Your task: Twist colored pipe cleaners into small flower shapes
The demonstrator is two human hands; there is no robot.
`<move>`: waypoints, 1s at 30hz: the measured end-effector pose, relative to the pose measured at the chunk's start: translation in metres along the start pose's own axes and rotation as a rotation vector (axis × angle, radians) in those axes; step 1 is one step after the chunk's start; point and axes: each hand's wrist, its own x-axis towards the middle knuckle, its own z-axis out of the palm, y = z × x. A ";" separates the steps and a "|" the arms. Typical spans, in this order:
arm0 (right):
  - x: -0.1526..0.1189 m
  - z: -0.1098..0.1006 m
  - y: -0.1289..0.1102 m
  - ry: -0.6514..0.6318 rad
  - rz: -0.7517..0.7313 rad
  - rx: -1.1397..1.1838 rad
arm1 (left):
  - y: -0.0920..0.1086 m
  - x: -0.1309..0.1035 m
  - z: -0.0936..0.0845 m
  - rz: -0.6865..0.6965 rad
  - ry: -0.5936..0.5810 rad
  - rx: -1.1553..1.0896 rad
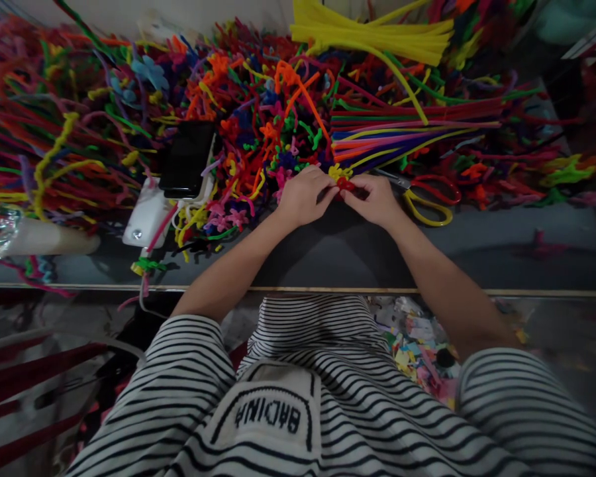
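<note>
My left hand and my right hand meet at the middle of the table, both with fingertips pinched. Between them is a small red fuzzy piece, apparently bent pipe cleaner, its shape partly covered by my fingers. Just behind it shows a yellow curled pipe cleaner piece; whether it joins the red one I cannot tell. Scissors with one red and one yellow handle lie right of my right hand. A bundle of straight multicoloured pipe cleaners lies behind my hands.
A heap of twisted pipe cleaners covers the back of the grey table. Yellow pipe cleaners lie on top. To the left are a black phone, a white device with a cable, and a wrapped white cylinder.
</note>
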 end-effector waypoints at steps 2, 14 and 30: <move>-0.001 0.002 -0.002 0.037 -0.051 -0.138 | 0.006 0.001 0.002 -0.140 0.003 -0.055; 0.004 0.004 0.009 -0.012 0.191 0.260 | -0.005 0.005 0.013 -0.442 -0.014 -0.790; 0.007 0.006 -0.002 -0.081 0.187 0.401 | -0.006 0.016 -0.006 -0.706 -0.264 -0.942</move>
